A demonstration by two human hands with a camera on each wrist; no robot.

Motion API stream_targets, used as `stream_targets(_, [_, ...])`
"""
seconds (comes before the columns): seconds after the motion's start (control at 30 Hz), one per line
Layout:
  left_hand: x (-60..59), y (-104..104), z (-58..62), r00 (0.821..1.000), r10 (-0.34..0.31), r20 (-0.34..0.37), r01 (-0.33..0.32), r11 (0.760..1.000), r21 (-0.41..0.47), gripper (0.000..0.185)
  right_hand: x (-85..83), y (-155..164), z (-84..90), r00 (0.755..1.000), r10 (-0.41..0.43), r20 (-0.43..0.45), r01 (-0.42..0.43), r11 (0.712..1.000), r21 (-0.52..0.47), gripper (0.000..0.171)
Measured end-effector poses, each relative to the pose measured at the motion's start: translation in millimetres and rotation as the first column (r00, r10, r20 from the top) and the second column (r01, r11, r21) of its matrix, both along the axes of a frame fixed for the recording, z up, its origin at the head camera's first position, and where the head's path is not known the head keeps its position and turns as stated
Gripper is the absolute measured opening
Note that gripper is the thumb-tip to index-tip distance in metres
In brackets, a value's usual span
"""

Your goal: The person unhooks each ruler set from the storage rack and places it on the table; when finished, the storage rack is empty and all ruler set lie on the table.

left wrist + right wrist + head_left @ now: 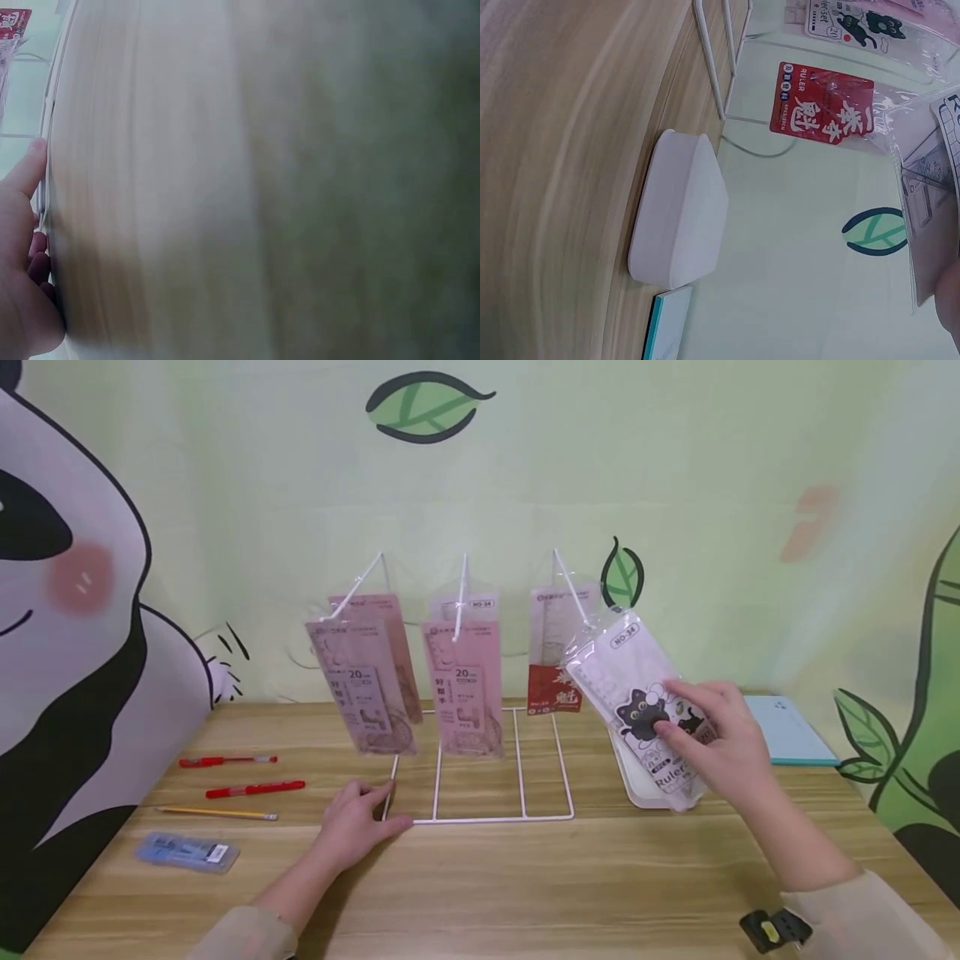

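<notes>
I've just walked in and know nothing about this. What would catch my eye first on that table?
Probably the white wire rack in the middle of the wooden table, with pink ruler packs hanging from its pegs. The right hand grips a clear ruler pack with a black cat on it at the right-hand peg, above a white tray, while the left hand rests on the rack's front left corner. Two red pens lie off to the left.

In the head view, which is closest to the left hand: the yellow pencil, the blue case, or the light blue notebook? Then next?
1. Yellow pencil, just left of the left hand.
2. Blue case, further left, near the table's front.
3. Light blue notebook, far right.
</notes>
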State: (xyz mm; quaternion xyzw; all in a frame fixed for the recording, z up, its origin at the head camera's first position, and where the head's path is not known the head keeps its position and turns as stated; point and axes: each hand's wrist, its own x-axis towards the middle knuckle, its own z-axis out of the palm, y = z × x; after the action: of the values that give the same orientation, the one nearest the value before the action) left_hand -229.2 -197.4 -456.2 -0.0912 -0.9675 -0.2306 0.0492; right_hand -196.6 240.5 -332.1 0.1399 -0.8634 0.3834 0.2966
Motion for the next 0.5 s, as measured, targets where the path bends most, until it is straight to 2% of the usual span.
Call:
stream_targets(0.27, [-3.6,1.4,-0.5,1.000,-0.002,-0.005,0.002,1.000,-0.025,0.073,3.7,-1.1,0.7,0.995,0.079,-0.062,-0.084,0.994,-0.076,0.052])
stream_targets(0.5, [-4.6,2.3,-1.1,1.000,-0.006,-0.005,0.006,0.999,-0.036,0.071,7.1,-6.5,3.5,0.987,0.143,-0.078,-0.152,0.982,-0.116,0.054])
